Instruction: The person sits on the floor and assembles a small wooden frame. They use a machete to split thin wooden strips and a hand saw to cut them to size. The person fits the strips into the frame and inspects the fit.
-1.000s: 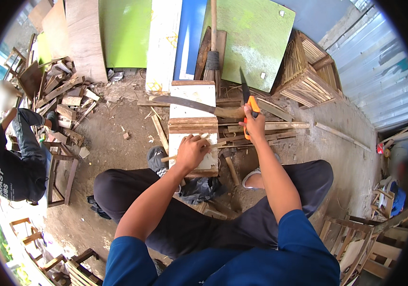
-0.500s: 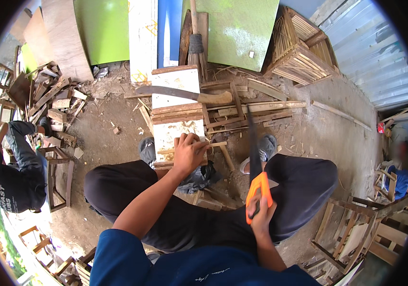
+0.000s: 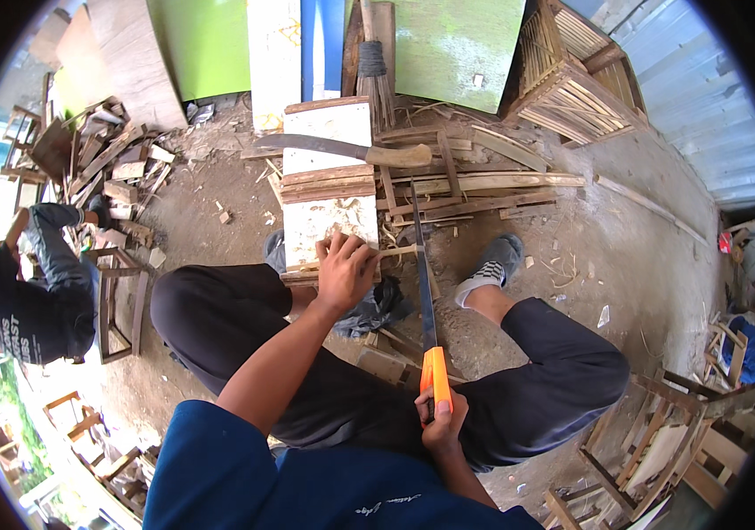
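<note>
My right hand (image 3: pixel 441 420) is closed round the orange handle of a handsaw (image 3: pixel 427 291). The dark blade points away from me and crosses by the free end of a thin wooden stick (image 3: pixel 400 251); whether the teeth touch it I cannot tell. My left hand (image 3: pixel 347 272) presses the stick down with bent fingers on a low white-topped wooden bench (image 3: pixel 311 216), leaving its right end past the bench's edge. Wood shavings lie on the top in front of that hand. Farther off on the bench rests a machete (image 3: pixel 342 148) with a wooden handle.
Wooden strips and a frame (image 3: pixel 483 183) lie right of the bench. A broom (image 3: pixel 372 71) leans behind it among painted boards. A scrap wood heap (image 3: pixel 121 168) and a seated person (image 3: pixel 37 291) are at left. Wooden chair frames (image 3: pixel 651 442) stand at lower right.
My right hand has brought the saw leftward, so the blade now lies by the stick's end. My left hand stays on the stick. My right foot and knee have shifted outward.
</note>
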{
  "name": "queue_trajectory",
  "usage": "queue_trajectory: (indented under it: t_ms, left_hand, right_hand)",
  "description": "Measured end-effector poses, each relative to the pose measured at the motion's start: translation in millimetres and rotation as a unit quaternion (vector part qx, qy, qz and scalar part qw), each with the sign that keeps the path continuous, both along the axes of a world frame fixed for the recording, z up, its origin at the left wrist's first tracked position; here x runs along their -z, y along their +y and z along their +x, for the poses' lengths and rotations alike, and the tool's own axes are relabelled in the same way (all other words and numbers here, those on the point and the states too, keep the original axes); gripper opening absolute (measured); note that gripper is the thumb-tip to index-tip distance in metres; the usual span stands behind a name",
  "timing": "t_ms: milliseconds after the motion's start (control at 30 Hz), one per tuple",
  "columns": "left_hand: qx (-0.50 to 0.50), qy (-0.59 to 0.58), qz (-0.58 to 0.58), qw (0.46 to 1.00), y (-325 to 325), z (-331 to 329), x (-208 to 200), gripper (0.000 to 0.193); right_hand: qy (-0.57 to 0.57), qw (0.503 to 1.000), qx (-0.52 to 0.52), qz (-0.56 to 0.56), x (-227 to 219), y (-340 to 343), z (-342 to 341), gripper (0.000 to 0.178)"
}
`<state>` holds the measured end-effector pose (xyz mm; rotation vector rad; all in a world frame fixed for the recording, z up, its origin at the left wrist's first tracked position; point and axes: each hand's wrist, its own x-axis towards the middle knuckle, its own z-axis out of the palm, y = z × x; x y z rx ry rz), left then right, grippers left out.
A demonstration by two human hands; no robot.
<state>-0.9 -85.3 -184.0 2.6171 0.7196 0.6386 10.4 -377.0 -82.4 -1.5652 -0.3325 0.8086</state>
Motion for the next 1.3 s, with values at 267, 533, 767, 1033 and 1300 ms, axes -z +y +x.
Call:
queue_trajectory:
  t_ms: [267, 533, 767, 1033, 1300]
  left_hand:
    - [-0.073, -0.076, 0.023, 0.994, -40.1, -5.9, 13.4, 0.01]
    - [-0.049, -0.013, 0.099, 0.994, -40.8, -9.8, 7.7, 0.017]
    - [0.145, 0.001, 0.108, 0.983, 9.7, -16.0, 4.8, 0.028]
    - [0.135, -0.058, 0.122, 0.982, 10.4, -13.3, 13.4, 0.029]
    - [0.12, -0.057, 0.133, 0.982, 6.8, -16.5, 19.9, 0.032]
  right_hand:
    - [-0.02, 0.996, -0.065, 0.049, 0.3, -25.3, 20.5, 0.069]
    - [0.003, 0.994, -0.074, 0.085, 2.1, -20.3, 21.1, 0.056]
    - [-0.004, 0.998, -0.033, 0.048, -0.4, -8.6, -7.4, 0.049]
    - [-0.015, 1.0, -0.016, -0.007, -14.1, 6.5, -39.0, 0.05]
    - [-0.068, 0.998, -0.014, -0.011, 0.0, 1.1, -46.6, 0.052]
